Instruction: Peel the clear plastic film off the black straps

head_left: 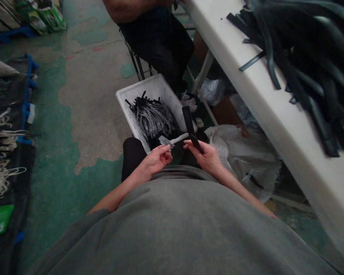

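Left hand [156, 162]: fingers [164, 148] pinch a clear plastic piece [164, 141]; right hand [208, 156]: fingers hold a black strip [188, 121]; white bin [164, 86] with strips [154, 119] inside, just beyond.

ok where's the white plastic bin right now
In the head view, the white plastic bin is at upper centre, just beyond the person's left hand and left of the white tabletop.

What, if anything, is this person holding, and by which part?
Left grip: clear plastic, by its near edge. Right grip: black strip, by its near end.
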Demonstrator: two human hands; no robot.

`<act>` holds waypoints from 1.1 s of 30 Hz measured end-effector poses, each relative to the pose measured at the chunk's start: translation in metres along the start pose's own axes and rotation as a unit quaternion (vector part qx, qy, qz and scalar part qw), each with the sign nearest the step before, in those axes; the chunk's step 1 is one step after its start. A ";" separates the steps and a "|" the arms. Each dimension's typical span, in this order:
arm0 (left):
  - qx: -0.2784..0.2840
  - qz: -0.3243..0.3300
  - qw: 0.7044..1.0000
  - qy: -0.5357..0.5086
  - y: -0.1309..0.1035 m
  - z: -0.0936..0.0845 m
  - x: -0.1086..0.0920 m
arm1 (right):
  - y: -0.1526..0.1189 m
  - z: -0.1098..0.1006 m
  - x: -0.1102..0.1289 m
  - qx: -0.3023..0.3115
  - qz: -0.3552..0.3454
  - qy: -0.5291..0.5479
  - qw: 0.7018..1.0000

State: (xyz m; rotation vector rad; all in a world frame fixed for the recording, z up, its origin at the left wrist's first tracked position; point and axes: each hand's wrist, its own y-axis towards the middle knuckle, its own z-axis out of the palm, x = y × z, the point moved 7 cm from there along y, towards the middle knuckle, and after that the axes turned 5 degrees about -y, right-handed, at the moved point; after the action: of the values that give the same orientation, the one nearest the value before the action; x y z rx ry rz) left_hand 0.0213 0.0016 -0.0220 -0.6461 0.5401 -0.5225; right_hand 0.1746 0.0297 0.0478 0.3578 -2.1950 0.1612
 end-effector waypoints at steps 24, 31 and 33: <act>-0.024 0.334 0.942 -0.002 0.065 0.005 -0.175 | -0.045 -0.013 -0.018 0.237 0.054 0.127 0.962; 0.067 0.255 0.930 0.257 0.043 0.011 -0.092 | 0.055 -0.024 0.009 0.049 0.074 0.234 0.968; 0.089 0.227 0.916 0.319 0.039 0.010 -0.073 | 0.075 -0.028 0.011 0.026 0.063 0.276 0.959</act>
State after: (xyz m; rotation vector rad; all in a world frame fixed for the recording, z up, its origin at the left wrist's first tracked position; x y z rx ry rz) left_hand -0.0157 0.0766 -0.0191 -0.1429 1.2097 -0.3255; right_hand 0.1663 0.1054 0.0742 0.1724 -1.6598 0.3452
